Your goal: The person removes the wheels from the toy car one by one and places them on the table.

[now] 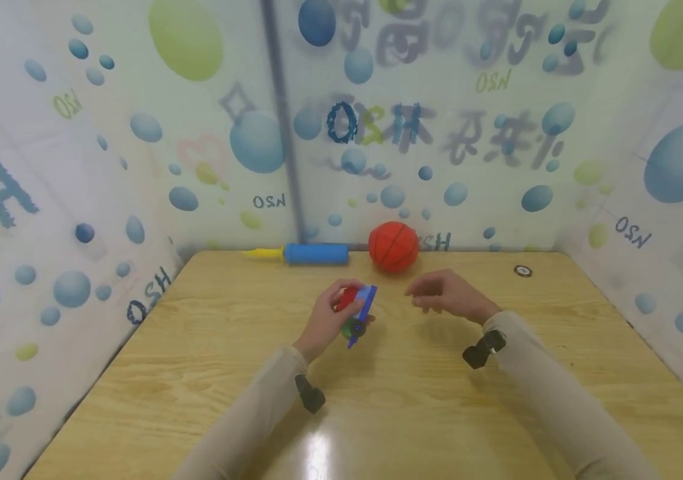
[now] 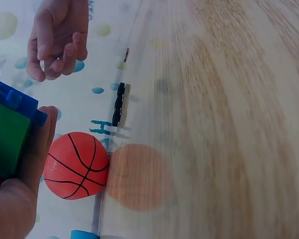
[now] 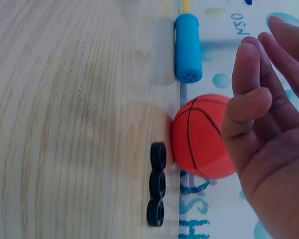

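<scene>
My left hand (image 1: 330, 317) grips a small toy (image 1: 366, 303) made of blue, green and red plastic pieces above the middle of the table. In the left wrist view its blue piece (image 2: 15, 99) has raised knobs and sits against a green block (image 2: 7, 137). The toy's far side is hidden by that view's edge. To the right, my right hand (image 1: 452, 297) hovers apart from the toy with loosely bent fingers and holds nothing. Its palm and fingers (image 3: 246, 69) show in the right wrist view, overlapping the red ball there.
A red ball (image 1: 393, 247) with black lines rests at the table's back edge. Left of it lies a blue pump (image 1: 317, 254) with a yellow end. Three joined black rings (image 3: 158, 184) lie near the ball. A black-and-white disc (image 1: 523, 271) is at the back right. Patterned curtains surround the wooden table (image 1: 197, 373).
</scene>
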The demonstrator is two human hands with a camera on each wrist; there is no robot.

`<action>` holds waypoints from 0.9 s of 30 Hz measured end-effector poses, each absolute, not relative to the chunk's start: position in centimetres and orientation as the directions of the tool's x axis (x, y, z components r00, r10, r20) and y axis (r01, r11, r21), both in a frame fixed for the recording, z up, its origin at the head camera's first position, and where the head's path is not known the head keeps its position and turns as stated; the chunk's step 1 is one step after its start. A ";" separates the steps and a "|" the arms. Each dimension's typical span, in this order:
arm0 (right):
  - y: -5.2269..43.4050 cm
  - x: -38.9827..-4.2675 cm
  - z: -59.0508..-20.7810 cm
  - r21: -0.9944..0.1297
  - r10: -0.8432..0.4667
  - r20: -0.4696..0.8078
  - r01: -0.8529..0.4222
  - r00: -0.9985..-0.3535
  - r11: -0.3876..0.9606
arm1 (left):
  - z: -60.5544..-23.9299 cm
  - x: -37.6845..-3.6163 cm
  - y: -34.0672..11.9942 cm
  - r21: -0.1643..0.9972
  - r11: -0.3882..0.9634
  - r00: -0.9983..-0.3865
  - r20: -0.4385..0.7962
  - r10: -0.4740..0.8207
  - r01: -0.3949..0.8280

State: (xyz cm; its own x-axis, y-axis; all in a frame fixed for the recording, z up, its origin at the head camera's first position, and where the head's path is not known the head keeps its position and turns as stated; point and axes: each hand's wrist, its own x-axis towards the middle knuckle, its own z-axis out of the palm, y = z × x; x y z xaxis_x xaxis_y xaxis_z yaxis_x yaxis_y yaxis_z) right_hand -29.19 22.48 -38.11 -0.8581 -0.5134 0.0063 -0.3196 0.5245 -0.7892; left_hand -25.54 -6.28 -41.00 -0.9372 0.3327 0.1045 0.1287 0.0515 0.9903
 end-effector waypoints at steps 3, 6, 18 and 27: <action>21.9 -28.8 -37.8 -0.802 -0.543 0.007 -0.330 -0.839 0.498 | -41.0 -25.6 -6.2 0.990 0.047 -0.936 0.109 0.334 0.132; 21.3 -28.5 -37.5 -0.810 -0.577 0.014 -0.347 -0.817 0.472 | -41.0 -25.6 -6.2 0.991 0.043 -0.934 0.104 0.341 0.126; 19.1 -27.2 -36.8 -0.818 -0.679 0.026 -0.406 -0.734 0.407 | -41.2 -25.4 -6.0 0.996 0.016 -0.930 0.080 0.358 0.092; 17.3 -26.5 -36.7 -0.825 -0.750 0.080 -0.466 -0.656 0.320 | -41.0 -25.5 -5.8 0.988 0.036 -0.943 0.135 0.306 0.153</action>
State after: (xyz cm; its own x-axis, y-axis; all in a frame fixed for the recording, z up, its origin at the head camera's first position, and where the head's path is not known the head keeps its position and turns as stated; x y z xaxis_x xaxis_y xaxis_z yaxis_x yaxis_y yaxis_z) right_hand -26.51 17.35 -36.68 -0.6565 -0.7501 0.0800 -0.4662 0.3200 -0.8248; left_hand -25.48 -5.79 -41.05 -0.9426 0.3056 0.1347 0.1530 0.0364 0.9876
